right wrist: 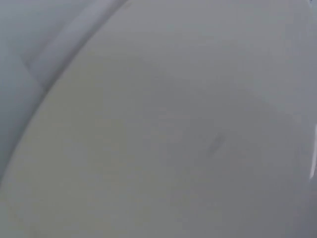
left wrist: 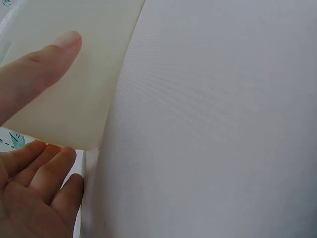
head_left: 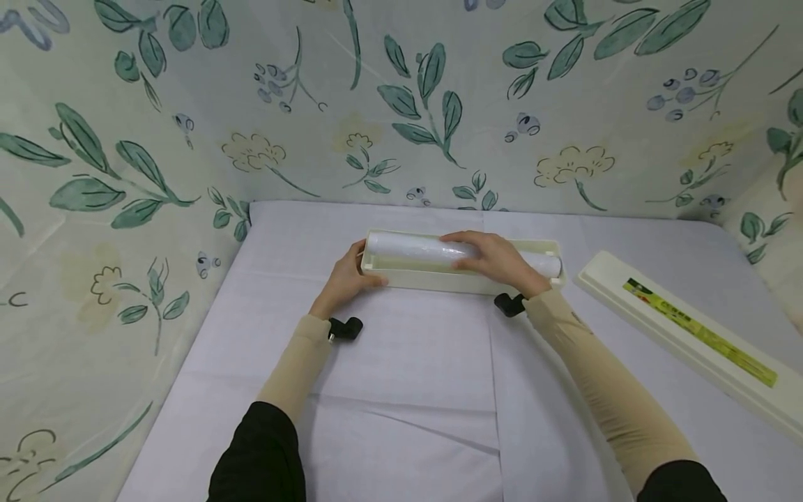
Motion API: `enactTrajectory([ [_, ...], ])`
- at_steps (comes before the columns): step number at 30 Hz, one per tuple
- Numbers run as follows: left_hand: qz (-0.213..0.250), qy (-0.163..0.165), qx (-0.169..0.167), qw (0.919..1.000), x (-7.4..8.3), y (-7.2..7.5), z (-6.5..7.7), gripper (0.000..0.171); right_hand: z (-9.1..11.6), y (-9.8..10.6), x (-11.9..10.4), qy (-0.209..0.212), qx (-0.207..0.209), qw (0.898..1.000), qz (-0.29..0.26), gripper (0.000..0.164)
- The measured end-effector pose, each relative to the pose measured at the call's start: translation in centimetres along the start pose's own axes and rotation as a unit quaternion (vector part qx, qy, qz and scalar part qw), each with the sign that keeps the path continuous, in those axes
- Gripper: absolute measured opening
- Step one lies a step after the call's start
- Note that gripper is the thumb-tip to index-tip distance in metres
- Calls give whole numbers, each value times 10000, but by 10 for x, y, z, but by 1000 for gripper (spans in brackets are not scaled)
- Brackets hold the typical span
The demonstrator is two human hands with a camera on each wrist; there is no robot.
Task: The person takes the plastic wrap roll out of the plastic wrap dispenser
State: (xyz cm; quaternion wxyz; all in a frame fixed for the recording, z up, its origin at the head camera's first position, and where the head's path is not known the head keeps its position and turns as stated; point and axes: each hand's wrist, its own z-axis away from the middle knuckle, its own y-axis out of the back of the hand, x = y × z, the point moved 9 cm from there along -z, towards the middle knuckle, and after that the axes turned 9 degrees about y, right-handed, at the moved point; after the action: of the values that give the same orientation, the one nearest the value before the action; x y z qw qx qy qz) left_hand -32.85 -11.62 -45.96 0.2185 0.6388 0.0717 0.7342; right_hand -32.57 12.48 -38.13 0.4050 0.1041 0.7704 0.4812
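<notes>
A long cream cling film box [head_left: 433,280] lies lidless near the far side of the table, a white roll of cling film [head_left: 408,247] inside it. My left hand [head_left: 348,279] grips the box's left end, thumb along the front wall and fingers round the end. In the left wrist view, that thumb [left wrist: 44,67] lies over the cream wall [left wrist: 74,109] with the other fingers curled at its edge. From above, my right hand [head_left: 495,259] holds the roll right of its middle, thumb in front and fingers behind. The box wall [right wrist: 148,129] fills the right wrist view, the hand hidden there.
On the right of the table lies the long cream lid [head_left: 611,279] with a yellow-green label [head_left: 702,331], slanting toward the near right corner. A white cloth [head_left: 401,362] with creases covers the table. Leaf-patterned sheets [head_left: 401,139] hang behind and at the sides.
</notes>
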Motion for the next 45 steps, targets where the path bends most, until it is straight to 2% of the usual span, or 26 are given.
enactTrajectory([
  [7,58,-11,11,10000,2,0,1,99,-3,6,-9,139,13,9998,153,51],
  [15,25,19,38,10000,1,1,0,98,-6,10,-13,-17,-151,9993,348,51],
  [22,-56,2,57,10000,1,1,0,99,-5,10,-12,-80,-224,9994,236,52],
  [38,83,13,38,10000,0,1,1,98,-6,19,-19,199,-44,9998,71,51],
  [45,49,45,29,10000,0,0,1,97,-4,23,-21,126,-96,9997,179,52],
])
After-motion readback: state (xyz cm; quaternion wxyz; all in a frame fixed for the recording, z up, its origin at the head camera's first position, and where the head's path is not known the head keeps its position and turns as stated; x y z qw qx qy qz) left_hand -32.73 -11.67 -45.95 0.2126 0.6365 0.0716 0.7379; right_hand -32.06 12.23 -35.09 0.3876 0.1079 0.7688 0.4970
